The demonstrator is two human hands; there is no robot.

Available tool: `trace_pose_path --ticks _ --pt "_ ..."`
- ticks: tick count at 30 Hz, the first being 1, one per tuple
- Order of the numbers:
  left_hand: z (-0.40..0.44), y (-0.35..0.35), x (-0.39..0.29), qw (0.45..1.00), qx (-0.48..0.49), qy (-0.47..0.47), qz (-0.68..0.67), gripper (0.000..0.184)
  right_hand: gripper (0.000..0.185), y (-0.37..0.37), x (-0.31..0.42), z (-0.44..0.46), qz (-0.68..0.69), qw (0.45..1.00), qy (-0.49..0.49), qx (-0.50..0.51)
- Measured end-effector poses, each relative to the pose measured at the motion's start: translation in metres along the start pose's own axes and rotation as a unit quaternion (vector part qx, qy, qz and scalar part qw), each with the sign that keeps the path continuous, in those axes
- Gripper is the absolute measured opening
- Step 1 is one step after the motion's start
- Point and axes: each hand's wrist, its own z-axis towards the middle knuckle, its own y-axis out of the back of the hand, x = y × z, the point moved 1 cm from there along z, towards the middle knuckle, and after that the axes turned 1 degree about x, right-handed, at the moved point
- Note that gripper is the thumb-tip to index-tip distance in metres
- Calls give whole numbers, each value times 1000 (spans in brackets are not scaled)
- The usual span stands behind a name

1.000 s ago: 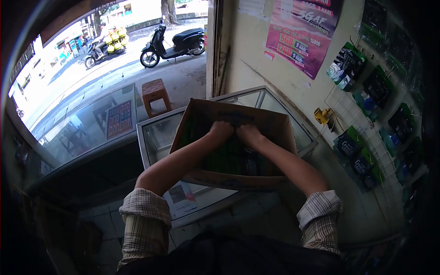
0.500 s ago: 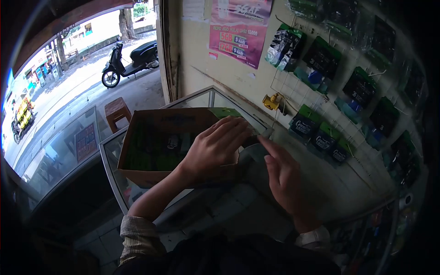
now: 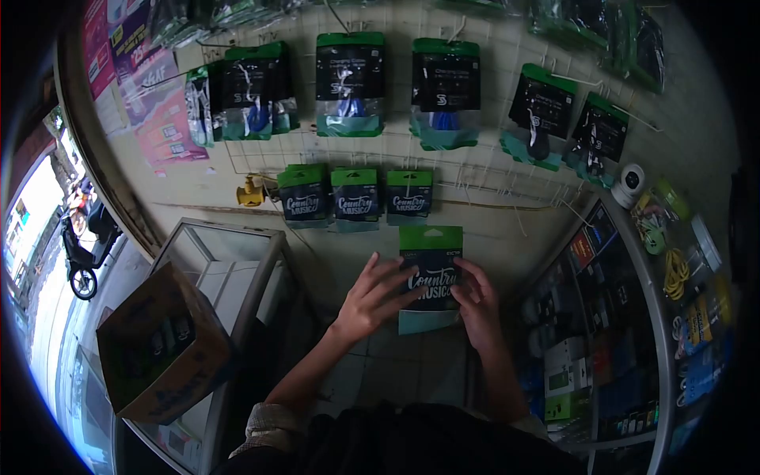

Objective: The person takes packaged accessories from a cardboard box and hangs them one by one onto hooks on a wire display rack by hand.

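In front of me is a flat green-and-black retail packet (image 3: 428,273) printed "Country Music", held upright with a hang hole in its green top. My right hand (image 3: 479,305) pinches its right edge, thumb in front. The fingers of my left hand (image 3: 368,305) are spread and reach across the packet's left side; whether they press on it is hard to tell. Just above hang similar packets (image 3: 355,195) in a row on the wire wall grid (image 3: 491,186). An open cardboard box (image 3: 190,388) with more packets inside stands at the left.
The box rests on a glass display case (image 3: 265,245). Larger charging cable packets (image 3: 351,83) hang from hooks higher up. A yellow object (image 3: 250,191) is beside the lower row. At right stands a glass cabinet (image 3: 661,340) of goods, with a white camera (image 3: 629,184) near its top.
My view has turned right, from the box toward the wall grid. Both hands have moved away from the box, and the packet now faces me with its front in plain sight.
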Motion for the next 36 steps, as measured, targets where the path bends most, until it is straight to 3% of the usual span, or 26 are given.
trace_pose_path --ticks 2,3,5,6,16,23,26,29,36 --pt "8 -21 -11 976 -119 176 -38 40 37 8 -1 1 -15 999 34 -19" --pt "9 -32 -16 977 -118 175 -40 40 37 9 -4 4 -15 999 34 -22" --pt "3 -48 -20 876 -172 347 -288 45 36 6 -8 12 -37 997 71 0" --pt "2 -43 -22 873 -157 376 -269 47 35 0 -9 17 -19 996 86 -4" --pt "-21 -48 28 910 -124 362 -159 53 34 -23 -40 73 -69 983 169 2" --pt "-34 -96 73 903 -63 369 -211 56 36 -9 -80 118 -139 976 162 -35" --pt "-30 -121 94 888 -35 388 -245 59 41 5 -106 153 -297 933 189 -71" --pt "-23 -143 104 879 -31 410 -242 58 50 12 -121 180 -360 906 204 -86" --pt "-27 -162 103 898 13 401 -178 61 53 20 -123 180 -384 897 201 -82"
